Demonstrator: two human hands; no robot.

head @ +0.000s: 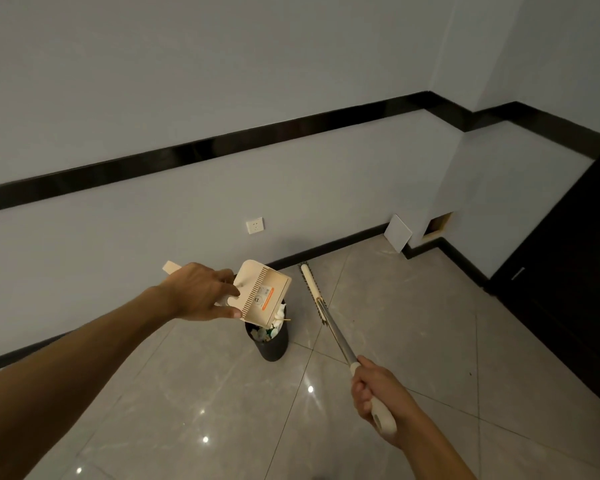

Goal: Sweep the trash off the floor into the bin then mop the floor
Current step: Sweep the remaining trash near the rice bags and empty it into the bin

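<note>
You are tipping the dustpan [262,294] over the bin [272,346], which is standing on the floor [413,323] just below your left hand [198,292]. Trash [271,329], mostly crumpled white scraps, is sitting heaped at the bin's rim. By judgement, the sweeping stage is nearing completion. Mopping is not yet begun, and no mop is showing.

Your left hand is gripping the dustpan near its handle base, fingers curled onto it. Your right hand [378,389] is clasping the broom [329,323] by its cream grip, with the head reaching ahead of that hand, beside the bin.

The dustpan is showing as cream moulded plastic with a comb-toothed ridge and an orange label. The bin is appearing dark, round and tapered, and the broom shaft is appearing as bright metal. The floor is reflecting lights off glossy grey tile.
</note>
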